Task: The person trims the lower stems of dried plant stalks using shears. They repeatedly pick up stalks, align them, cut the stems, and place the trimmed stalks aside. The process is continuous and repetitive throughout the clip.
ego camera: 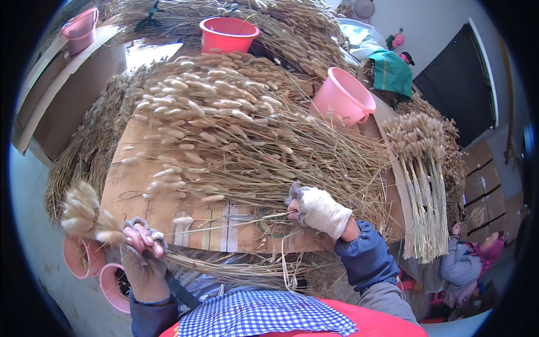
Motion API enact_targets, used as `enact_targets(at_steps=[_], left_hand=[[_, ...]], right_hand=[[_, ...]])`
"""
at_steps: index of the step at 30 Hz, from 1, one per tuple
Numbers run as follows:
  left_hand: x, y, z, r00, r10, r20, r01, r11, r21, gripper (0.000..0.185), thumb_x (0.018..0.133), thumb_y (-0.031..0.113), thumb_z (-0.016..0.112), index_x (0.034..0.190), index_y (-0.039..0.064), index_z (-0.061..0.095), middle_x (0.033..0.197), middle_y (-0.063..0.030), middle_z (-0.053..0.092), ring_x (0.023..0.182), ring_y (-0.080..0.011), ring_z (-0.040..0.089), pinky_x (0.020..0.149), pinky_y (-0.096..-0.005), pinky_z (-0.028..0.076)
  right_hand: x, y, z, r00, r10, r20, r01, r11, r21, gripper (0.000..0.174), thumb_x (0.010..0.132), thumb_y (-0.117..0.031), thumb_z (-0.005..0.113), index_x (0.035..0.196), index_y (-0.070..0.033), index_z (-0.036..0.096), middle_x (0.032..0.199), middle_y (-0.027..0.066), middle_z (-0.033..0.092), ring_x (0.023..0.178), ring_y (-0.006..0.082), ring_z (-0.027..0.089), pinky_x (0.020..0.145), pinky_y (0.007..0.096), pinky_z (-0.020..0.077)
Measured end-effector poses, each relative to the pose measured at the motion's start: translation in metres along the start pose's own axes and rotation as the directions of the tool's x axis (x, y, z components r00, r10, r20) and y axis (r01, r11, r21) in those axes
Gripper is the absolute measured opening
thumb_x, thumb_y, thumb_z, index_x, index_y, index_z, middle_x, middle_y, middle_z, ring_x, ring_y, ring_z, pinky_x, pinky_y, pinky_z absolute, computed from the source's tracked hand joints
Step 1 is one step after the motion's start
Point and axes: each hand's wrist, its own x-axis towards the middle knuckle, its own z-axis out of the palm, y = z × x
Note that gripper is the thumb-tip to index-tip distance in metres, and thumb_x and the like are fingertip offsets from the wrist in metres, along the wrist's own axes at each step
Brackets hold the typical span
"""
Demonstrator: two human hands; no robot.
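My left hand (pixel 145 261), in a worn fingerless knit glove, grips a bunch of dried bunny-tail grass (pixel 82 212). The fluffy heads point left, and the stems (pixel 227 267) trail right along the table's near edge. My right hand (pixel 322 212), in a pale glove with frayed fingers, pinches one thin grass stem (pixel 236 224) that runs across to my left hand. Just beyond both hands a large heap of bunny-tail grass (pixel 252 139) covers much of the wooden table (pixel 130 177), heads mostly to the left.
A pink bucket (pixel 337 97) and a red bucket (pixel 227 38) stand around the heap. Tied bundles (pixel 421 185) lie on cardboard at the right. Pink buckets (pixel 113 286) are on the floor at lower left. Another person (pixel 467 261) sits at far right. Cardboard boxes (pixel 76 88) stand left.
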Motion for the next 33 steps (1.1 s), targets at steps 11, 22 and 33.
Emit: enact_targets(at_steps=[11,22,33], left_hand=[[-0.001,0.001,-0.001,1.000,-0.003,-0.026,0.002,1.000,-0.012,0.036,0.098,0.023,0.063,0.074,0.007,0.041,0.083,-0.0100,0.047,0.064,-0.0187,0.053,0.061,-0.0249,0.051],[0.000,0.002,-0.008,1.000,-0.015,-0.002,0.015,1.000,-0.027,0.035,0.099,0.022,0.060,0.076,0.007,0.040,0.085,-0.0089,0.046,0.064,-0.0183,0.052,0.060,-0.0243,0.049],[-0.001,0.008,-0.006,0.999,0.046,0.025,-0.046,0.999,-0.021,0.034,0.099,0.021,0.060,0.076,0.005,0.041,0.086,-0.0098,0.047,0.064,-0.0194,0.054,0.055,-0.0245,0.051]], right_hand=[[-0.020,0.029,-0.006,0.995,0.025,-0.097,-0.061,0.917,-0.394,0.015,0.082,-0.028,0.065,0.082,-0.013,0.066,0.086,0.0087,0.066,0.086,0.0304,0.063,0.072,0.0446,0.0499],[-0.003,-0.012,-0.008,0.970,-0.241,0.035,0.222,0.934,0.281,0.045,0.082,-0.024,0.078,0.123,-0.013,0.060,0.088,0.0063,0.060,0.081,0.0224,0.063,0.072,0.0361,0.0510],[0.038,-0.027,-0.017,0.840,-0.403,0.363,0.232,0.872,0.431,0.038,0.097,-0.010,0.052,0.133,-0.021,0.061,0.090,0.0028,0.061,0.082,0.0154,0.061,0.074,0.0293,0.0495]])
